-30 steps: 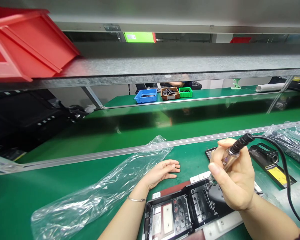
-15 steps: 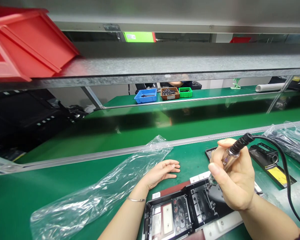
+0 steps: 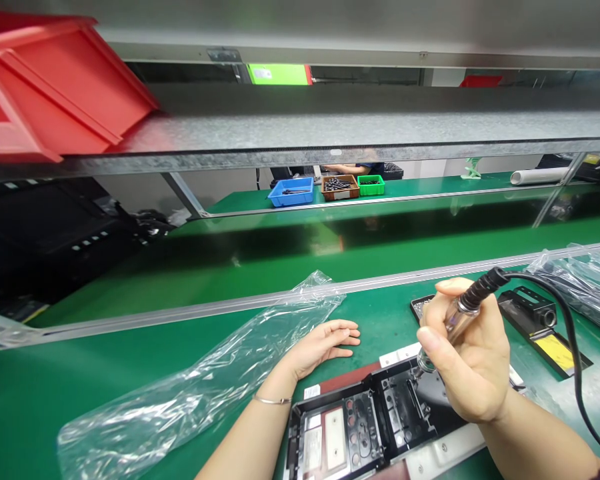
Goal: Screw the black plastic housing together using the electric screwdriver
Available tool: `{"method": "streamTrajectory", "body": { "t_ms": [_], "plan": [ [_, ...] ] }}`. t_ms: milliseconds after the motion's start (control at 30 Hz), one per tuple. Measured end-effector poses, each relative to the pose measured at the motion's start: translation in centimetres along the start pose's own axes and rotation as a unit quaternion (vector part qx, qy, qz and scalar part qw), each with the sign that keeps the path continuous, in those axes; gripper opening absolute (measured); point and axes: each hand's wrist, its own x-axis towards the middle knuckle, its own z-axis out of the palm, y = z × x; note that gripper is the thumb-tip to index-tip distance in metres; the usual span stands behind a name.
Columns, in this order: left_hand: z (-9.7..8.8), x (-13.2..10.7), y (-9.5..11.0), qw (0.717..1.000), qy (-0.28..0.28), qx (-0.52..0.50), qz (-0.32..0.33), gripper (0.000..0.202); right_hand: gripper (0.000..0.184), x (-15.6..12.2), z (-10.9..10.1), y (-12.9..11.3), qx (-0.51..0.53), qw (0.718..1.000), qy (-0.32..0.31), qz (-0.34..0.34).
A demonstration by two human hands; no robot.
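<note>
My right hand is wrapped round an electric screwdriver with a clear body and a black cable. The tool tilts, its tip down inside the right part of a black plastic housing. That housing lies in a fixture with white blocks and reddish-brown plates. My left hand rests beyond the housing's left part, fingers stretched out and holding nothing. Under and beside my left forearm is a clear plastic bag. Behind my right hand sits a small black tray of small metal parts, partly hidden.
To the right lie a black device with a yellow label and a plastic-wrapped bundle. A metal shelf crosses above, bearing a red bin. Blue, brown and green bins stand farther back, near another person's arm.
Both my hands and the screwdriver stay practically still. In the background, the other person's arm has shifted and now stretches to the left behind the bins.
</note>
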Motion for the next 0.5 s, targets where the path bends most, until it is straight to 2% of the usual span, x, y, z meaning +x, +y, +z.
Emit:
{"method": "streamTrajectory", "body": {
  "t_ms": [500],
  "plan": [
    [0.31,-0.18,0.19,1.0,0.002,-0.005,0.001,0.053,0.042,-0.14,-0.11,0.06,0.021,1.0,-0.002,0.011]
  ]
}}
